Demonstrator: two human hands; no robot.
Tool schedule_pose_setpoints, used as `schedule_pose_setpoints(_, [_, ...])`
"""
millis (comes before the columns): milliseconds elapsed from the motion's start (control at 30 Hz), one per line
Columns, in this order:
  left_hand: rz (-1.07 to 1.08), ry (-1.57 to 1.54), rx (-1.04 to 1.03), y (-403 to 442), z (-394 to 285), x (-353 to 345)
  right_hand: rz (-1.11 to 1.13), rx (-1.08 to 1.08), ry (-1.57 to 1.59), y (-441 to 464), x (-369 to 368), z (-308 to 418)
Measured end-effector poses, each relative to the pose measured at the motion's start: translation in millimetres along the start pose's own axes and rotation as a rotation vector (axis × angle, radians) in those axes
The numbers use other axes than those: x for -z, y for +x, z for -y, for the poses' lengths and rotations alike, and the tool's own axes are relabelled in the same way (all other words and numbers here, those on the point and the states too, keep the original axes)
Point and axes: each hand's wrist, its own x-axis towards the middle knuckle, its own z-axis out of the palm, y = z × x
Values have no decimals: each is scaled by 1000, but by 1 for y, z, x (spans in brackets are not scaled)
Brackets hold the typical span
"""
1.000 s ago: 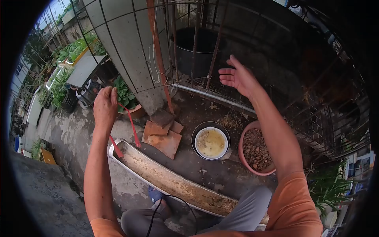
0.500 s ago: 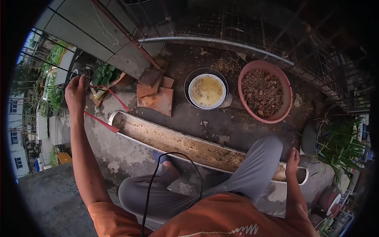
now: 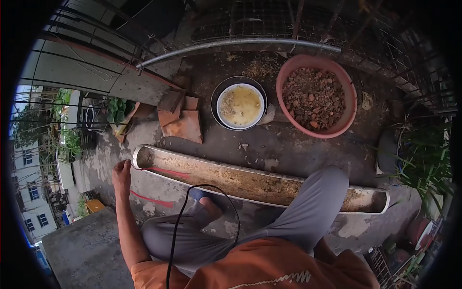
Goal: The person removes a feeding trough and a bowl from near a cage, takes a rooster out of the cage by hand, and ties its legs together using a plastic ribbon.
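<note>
My left hand [image 3: 121, 177] is closed on a red strap [image 3: 153, 200] by the left end of a long white trough. One length of the strap lies over the trough, and the other hangs over the ground in front of it. The trough [image 3: 231, 174] is shaped like a split pipe, with brown crumbly residue along its inside. It lies across the ground in front of my legs, and my knee covers part of it. Only a bit of my right arm [image 3: 324, 253] shows beside my thigh; the right hand is hidden.
Beyond the trough stand a bowl [image 3: 263, 107] of cloudy yellowish liquid and a pink tub [image 3: 352, 107] of soil and rubble. Broken tiles [image 3: 185, 126] lie at the left. A wire cage with a metal pipe [image 3: 240, 44] borders the back. A black cable [image 3: 179, 226] loops across my lap.
My left hand has come down and inward with the red strap, which now falls across the trough. The right hand has left the trough's right end and gone out of view.
</note>
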Motion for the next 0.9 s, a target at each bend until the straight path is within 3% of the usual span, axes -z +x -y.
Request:
schedule_pose_setpoints(233, [194, 45, 20, -8, -36, -14, 50, 12, -62, 1, -8, 2])
schedule_pose_setpoints(333, [219, 1, -71, -17, -54, -20, 57, 17, -62, 0, -8, 0])
schedule_pose_setpoints(633, [259, 197, -115, -6, -39, -35, 106, 11, -105, -3, -25, -5])
schedule_pose_setpoints(900, [194, 158, -232, -17, -37, -33, 124, 11, -136, 3, -26, 0])
